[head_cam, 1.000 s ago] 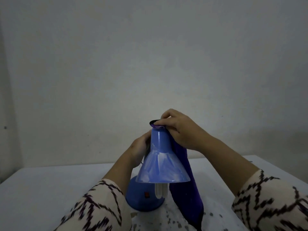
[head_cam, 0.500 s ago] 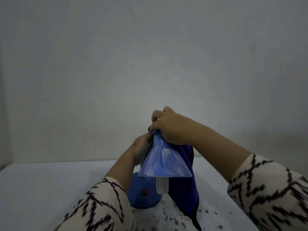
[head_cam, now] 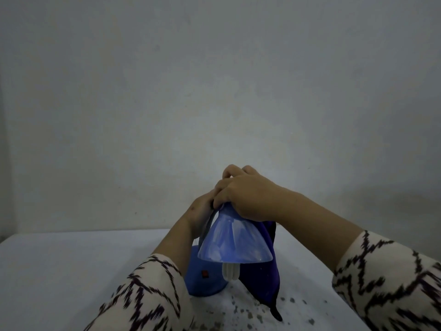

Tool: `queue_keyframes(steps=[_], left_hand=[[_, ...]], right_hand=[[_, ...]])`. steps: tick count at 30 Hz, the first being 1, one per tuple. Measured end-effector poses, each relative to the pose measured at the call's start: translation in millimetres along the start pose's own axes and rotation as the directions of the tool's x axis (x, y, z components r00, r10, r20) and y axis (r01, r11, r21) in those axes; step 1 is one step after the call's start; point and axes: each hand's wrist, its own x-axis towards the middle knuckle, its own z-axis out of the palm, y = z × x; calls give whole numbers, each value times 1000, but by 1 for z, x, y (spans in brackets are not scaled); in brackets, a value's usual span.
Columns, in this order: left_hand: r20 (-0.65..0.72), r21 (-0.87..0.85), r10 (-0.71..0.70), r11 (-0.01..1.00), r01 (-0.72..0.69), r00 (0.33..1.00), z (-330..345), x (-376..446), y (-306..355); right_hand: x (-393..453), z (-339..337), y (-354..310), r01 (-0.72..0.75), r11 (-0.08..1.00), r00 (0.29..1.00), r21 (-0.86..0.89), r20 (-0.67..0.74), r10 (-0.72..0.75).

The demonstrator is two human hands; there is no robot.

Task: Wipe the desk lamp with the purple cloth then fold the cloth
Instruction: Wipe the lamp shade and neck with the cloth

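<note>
The scene contains 1 desk lamp (head_cam: 235,244), 1 purple cloth (head_cam: 263,280), 2 hands and 1 white table (head_cam: 59,271). The desk lamp stands on the table, with its round blue base (head_cam: 202,280) resting on the surface and its cone-shaped blue shade (head_cam: 235,242) above the base, opening downward. 1 white bulb (head_cam: 230,271) protrudes below the shade rim. 1 small red switch (head_cam: 204,273) is visible on the base. The right hand (head_cam: 248,194) sits on top of the shade, at its narrow upper end, with fingers curled over the top and gripping the purple cloth against the lamp. The purple cloth hangs down from under this hand along the right side of the shade, and its lower tip reaches the table just right of the base. The left hand (head_cam: 201,211) is at the left rear of the shade's upper end, partly hidden behind the shade and the right hand; its fingers appear to wrap the lamp neck, but the grip cannot be confirmed. Both forearms carry cream sleeves (head_cam: 386,278) with a dark zigzag pattern. Dark specks (head_cam: 291,301) lie on the table in front of the base. A plain grey wall (head_cam: 214,91) stands behind the lamp.
</note>
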Motion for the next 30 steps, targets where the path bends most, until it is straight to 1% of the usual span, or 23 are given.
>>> queue_keyframes(steps=[3, 5, 11, 16, 20, 24, 30], left_hand=[[-35, 111, 29, 993, -25, 999, 2, -2, 2], [-26, 138, 37, 990, -33, 999, 3, -2, 3], [14, 94, 11, 995, -12, 1000, 4, -2, 8], [-15, 66, 12, 998, -11, 1000, 4, 0, 6], [-22, 72, 4, 997, -3, 1000, 3, 3, 5], [-32, 68, 8, 998, -5, 999, 2, 7, 5], [-62, 57, -6, 998, 9, 998, 1, 11, 3]], right_hand=[[-7, 4, 3, 20, 998, 1000, 54, 0, -20], [-12, 7, 6, 24, 995, 1000, 99, 0, -24], [-28, 14, 11, 44, 971, 997, 236, -70, -28], [-37, 17, 15, 32, 933, 994, 357, -112, 9], [-42, 23, 22, 47, 896, 984, 442, -177, 36], [-45, 35, 29, 57, 862, 965, 503, -249, 82], [-47, 55, 42, 92, 792, 913, 604, -368, 175]])
